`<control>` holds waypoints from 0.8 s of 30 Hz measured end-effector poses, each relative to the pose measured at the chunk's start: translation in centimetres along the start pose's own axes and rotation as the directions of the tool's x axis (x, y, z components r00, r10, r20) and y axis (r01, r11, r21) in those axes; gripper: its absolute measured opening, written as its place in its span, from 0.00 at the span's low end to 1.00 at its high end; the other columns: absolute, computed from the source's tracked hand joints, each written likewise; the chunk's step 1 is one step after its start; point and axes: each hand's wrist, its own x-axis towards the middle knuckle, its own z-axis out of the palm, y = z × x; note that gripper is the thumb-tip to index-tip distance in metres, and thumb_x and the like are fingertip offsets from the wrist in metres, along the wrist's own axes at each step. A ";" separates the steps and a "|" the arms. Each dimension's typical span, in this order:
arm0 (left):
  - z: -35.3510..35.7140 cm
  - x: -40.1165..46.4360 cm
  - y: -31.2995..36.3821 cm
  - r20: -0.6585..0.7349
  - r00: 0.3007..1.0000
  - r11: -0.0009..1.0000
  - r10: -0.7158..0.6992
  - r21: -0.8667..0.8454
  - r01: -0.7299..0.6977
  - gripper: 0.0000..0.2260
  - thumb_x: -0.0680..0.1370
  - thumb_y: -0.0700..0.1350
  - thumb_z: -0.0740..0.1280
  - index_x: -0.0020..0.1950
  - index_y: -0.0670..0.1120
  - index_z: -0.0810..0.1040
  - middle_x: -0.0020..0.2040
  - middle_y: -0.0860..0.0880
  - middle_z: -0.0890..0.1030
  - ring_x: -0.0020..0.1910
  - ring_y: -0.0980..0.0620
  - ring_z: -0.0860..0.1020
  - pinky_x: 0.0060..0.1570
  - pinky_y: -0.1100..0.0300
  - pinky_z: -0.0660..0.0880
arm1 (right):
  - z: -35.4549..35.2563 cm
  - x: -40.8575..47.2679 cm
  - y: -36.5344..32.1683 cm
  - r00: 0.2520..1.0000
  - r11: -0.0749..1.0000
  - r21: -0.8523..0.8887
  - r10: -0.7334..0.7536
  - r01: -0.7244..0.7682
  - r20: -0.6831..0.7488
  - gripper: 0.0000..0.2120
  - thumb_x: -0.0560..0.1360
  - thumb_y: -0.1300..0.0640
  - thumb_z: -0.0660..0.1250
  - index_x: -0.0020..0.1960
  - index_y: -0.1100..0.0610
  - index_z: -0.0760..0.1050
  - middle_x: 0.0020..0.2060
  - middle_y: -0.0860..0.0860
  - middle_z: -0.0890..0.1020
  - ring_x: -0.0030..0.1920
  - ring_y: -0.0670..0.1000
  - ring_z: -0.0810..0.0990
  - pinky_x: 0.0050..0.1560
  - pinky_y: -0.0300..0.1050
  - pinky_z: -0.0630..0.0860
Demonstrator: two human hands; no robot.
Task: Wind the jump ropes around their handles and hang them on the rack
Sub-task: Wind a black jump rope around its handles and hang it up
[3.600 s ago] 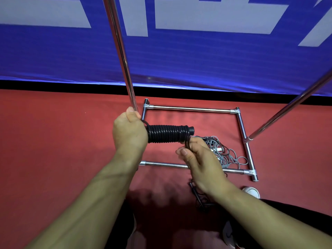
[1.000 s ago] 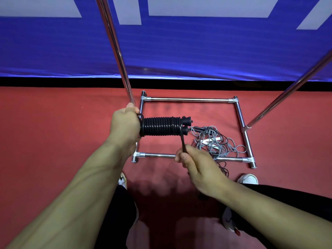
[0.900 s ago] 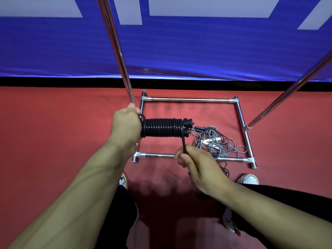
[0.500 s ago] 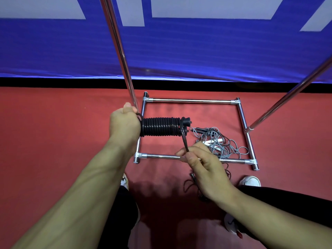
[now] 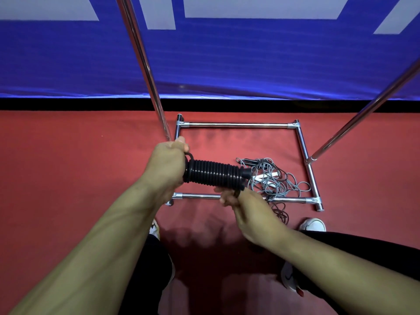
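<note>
A black jump rope (image 5: 213, 174) is coiled tightly round its handles, held level above the floor. My left hand (image 5: 167, 165) grips the left end of the handles. My right hand (image 5: 244, 206) is just under the right end of the coil and pinches the loose black cord there. The rest of that cord trails down behind my right wrist to the floor (image 5: 281, 215). A grey jump rope (image 5: 272, 179) lies in a loose tangle on the floor inside the chrome rack base (image 5: 236, 125).
Two chrome rack uprights rise from the base, a left upright (image 5: 145, 71) and a right upright (image 5: 363, 113). A blue banner (image 5: 227, 64) hangs behind them. The floor is red (image 5: 68, 167). My shoes (image 5: 312, 225) stand close to the base's front bar.
My right hand has come up from below the coil to just under its right end, shortening the loose cord. The bundle has tilted slightly, right end lower. My left hand keeps its grip.
</note>
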 end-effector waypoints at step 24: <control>3.6 0.4 -2.8 -0.056 0.909 0.604 0.414 0.764 -0.228 0.16 0.82 0.50 0.50 0.46 0.47 0.76 0.43 0.42 0.81 0.44 0.37 0.75 0.43 0.50 0.68 | -6.8 1.5 -3.7 0.995 0.650 -0.755 0.012 -0.084 -0.100 0.15 0.57 0.48 0.78 0.34 0.52 0.74 0.28 0.49 0.78 0.24 0.55 0.77 0.26 0.40 0.58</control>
